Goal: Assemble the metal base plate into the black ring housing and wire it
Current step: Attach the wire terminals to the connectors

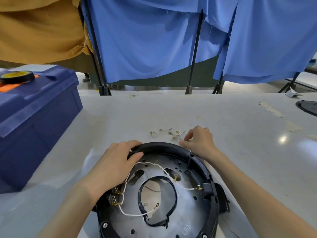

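The black ring housing (200,162) lies on the table in front of me with the metal base plate (190,208) seated inside it. White wires (132,214) with gold terminals and a black wire loop (173,189) run across the plate. My left hand (118,162) grips the ring's far left rim, thumb inside and fingers over the edge. My right hand (199,140) is just beyond the far right rim, its thumb and fingertips pinching at a small part among the loose gold terminals (171,133); what it pinches is too small to make out.
A blue toolbox (36,115) stands at the left with a roll of black tape (17,77) on its lid. A dark round part (308,107) lies at the table's right edge. Blue and tan cloth screens on black stands hang behind the table (240,134).
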Demonstrator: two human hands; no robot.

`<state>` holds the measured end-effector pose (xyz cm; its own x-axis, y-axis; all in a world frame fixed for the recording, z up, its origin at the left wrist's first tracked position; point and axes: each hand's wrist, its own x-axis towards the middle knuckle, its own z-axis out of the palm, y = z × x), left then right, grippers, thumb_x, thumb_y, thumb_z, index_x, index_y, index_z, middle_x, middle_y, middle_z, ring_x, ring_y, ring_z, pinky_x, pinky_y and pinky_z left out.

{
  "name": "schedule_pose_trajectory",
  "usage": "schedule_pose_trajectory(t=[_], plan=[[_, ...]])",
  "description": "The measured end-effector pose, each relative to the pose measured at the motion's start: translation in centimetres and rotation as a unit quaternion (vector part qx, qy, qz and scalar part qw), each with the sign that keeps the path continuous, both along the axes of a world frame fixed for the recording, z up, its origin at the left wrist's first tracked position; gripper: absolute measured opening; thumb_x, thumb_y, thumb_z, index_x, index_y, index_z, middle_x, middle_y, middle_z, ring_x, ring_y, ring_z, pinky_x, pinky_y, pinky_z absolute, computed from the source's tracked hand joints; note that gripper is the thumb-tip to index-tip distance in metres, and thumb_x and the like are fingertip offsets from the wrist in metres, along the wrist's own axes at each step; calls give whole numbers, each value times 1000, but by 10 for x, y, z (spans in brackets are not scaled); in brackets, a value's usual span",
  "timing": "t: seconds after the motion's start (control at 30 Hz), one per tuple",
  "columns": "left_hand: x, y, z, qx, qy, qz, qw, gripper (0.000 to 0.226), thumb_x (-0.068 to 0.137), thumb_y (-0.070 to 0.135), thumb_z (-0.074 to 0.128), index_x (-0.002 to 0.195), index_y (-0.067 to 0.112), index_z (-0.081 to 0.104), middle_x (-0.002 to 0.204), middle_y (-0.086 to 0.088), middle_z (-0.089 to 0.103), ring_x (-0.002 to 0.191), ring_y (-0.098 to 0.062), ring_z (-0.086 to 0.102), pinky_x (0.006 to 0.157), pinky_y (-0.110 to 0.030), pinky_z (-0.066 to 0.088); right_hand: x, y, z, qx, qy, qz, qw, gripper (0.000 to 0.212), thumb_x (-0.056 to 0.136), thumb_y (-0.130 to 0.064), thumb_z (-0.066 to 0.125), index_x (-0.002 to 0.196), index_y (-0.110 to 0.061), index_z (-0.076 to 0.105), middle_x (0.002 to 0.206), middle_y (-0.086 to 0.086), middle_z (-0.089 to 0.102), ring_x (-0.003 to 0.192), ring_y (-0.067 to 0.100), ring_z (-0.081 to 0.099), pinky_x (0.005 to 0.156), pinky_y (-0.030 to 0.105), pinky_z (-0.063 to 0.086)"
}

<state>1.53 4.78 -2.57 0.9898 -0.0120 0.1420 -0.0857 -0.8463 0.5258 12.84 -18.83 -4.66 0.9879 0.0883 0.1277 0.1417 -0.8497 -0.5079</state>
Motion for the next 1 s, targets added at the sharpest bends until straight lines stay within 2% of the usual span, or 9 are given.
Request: schedule_pose_trajectory(t=[0.07,0.13,0.27,0.37,0.53,0.67,0.73,0.87,1.0], plan=[[0,1,0,-3,3,0,1000,24,98,36,53,121,39,62,104,6,69,99,-16,61,87,-34,49,0,-3,0,21,7,-9,1000,17,84,-25,75,73,-13,71,78,-5,62,107,30,52,83,35,43],[1,0,0,-3,5,1,1000,25,98,36,53,121,38,62,105,5,69,100,-17,60,88,-34,48,1,-7,1,52,16,-14,998,19,85,-21,75,70,-12,68,82,1,68,101,26,59,79,32,46],[1,-1,2,-2,10,3,1000,27,99,35,53,124,35,62,108,4,69,102,-18,60,88,-31,47,-1,-12,5,39,30,2,999,13,85,-15,75,76,-9,68,73,-2,61,79,17,59,68,26,40],[0,-2,3,3,18,6,1000,29,99,35,51,127,34,60,111,3,68,107,-20,58,91,-32,46,-2,-13,6,19,21,5,1000,9,88,-11,70,80,-9,67,75,2,61,76,19,57,67,25,39],[-3,-2,6,1,26,9,1000,31,99,37,51,128,33,60,114,3,68,111,-19,57,94,-33,45,-5,-16,7,55,14,10,998,14,88,-17,74,79,-7,72,63,-6,58,65,13,57,64,24,42],[-4,-3,8,-21,24,17,999,36,96,46,52,130,34,60,121,5,67,116,-17,57,101,-34,44,-9,-20,15,106,-36,-13,994,18,91,-18,70,84,-2,75,68,5,66,69,22,62,66,28,47],[-5,-3,9,-30,8,28,999,41,95,48,53,132,33,58,127,7,65,123,-17,54,106,-35,41,-12,-24,21,140,-71,-26,987,18,92,-16,68,81,-3,75,69,7,68,61,15,58,60,24,43],[-9,-5,15,-72,-44,36,996,44,94,46,55,137,34,53,128,14,62,127,-13,50,108,-32,35,-22,-32,37,233,-149,-62,959,18,90,-16,69,74,-9,74,64,-1,68,52,1,54,52,8,39],[-13,-15,30,-141,-87,21,986,54,90,44,61,142,35,47,124,16,64,123,-10,53,110,-39,39,-37,-31,53,330,-182,-44,925,18,89,-17,71,71,-20,73,61,-7,69,57,0,60,61,12,49]])
